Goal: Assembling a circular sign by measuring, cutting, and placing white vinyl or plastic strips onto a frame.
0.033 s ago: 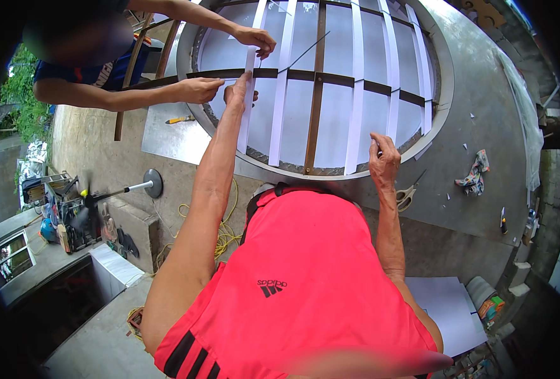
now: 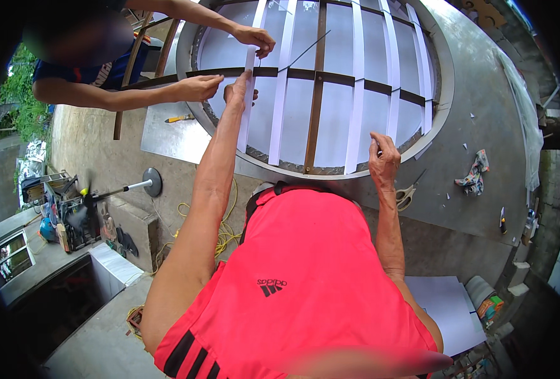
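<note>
My left hand (image 2: 237, 91) is closed around a white strip (image 2: 244, 129), thumb on top and fingertips showing past its right edge. The strip crosses a dark metal crossbar (image 2: 340, 78) inside a large round metal frame (image 2: 443, 104). At the frame's near right rim, my right hand (image 2: 386, 158) is loosely curled, with nothing visible between thumb and fingers. A co-worker's hand (image 2: 256, 41) is at the same strip above my left hand. That person's other hand (image 2: 203, 88) pinches beside the crossbar; what it holds is too small to make out. A thin dark tie (image 2: 306, 52) sticks up from the neighbouring strip.
The frame rests on a grey metal sheet (image 2: 466, 215). Scissors (image 2: 406, 197), a patterned cloth (image 2: 475, 174) and a cutter (image 2: 503, 221) lie to the right. A yellow cutter (image 2: 179, 119) is left of the frame. Yellow cord (image 2: 229, 237) and a fan (image 2: 85, 202) stand lower left.
</note>
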Action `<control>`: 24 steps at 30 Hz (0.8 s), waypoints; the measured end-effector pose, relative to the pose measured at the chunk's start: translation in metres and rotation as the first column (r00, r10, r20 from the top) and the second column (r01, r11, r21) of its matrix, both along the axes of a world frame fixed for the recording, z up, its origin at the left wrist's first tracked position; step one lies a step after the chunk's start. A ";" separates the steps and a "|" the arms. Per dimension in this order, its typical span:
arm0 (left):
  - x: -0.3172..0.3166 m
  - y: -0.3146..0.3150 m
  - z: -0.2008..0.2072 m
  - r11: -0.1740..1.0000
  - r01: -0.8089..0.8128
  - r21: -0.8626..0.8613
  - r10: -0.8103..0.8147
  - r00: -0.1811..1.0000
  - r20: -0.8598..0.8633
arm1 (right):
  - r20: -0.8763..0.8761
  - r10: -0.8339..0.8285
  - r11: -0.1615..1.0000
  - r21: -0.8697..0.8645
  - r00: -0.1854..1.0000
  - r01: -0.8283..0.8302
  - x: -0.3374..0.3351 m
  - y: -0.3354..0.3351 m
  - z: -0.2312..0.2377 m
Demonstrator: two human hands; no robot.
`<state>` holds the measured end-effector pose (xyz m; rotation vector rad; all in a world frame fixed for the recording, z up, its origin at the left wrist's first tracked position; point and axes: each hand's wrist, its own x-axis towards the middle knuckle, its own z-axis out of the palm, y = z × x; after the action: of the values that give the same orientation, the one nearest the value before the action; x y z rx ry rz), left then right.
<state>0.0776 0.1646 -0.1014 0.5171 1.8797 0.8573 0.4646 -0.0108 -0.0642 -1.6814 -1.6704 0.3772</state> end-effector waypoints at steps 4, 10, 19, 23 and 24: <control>0.002 -0.002 0.003 0.999 -0.024 -0.034 0.023 0.999 -0.036 | 0.054 -0.031 0.999 0.019 0.998 0.030 -0.003 -0.001 -0.002; 0.003 -0.003 0.001 1.000 -0.005 -0.014 0.005 1.000 0.007 | 0.090 -0.050 0.998 -0.037 0.995 0.054 -0.005 -0.001 0.000; 0.003 -0.003 -0.008 1.000 0.008 0.023 -0.009 1.000 0.013 | 0.091 -0.060 0.996 -0.061 0.994 0.066 -0.005 0.000 0.000; 0.001 -0.002 -0.013 0.999 0.010 0.036 -0.010 1.000 0.022 | 0.085 -0.065 0.996 -0.057 0.994 0.070 -0.005 0.000 -0.001; -0.001 -0.002 -0.014 0.999 0.010 0.034 -0.012 0.999 0.046 | 0.094 -0.064 0.996 -0.052 0.993 0.069 -0.005 0.000 -0.001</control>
<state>0.0767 0.1624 -0.1152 0.5237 1.8220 0.8879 0.4600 -0.0108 -0.0657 -1.8152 -1.6788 0.3198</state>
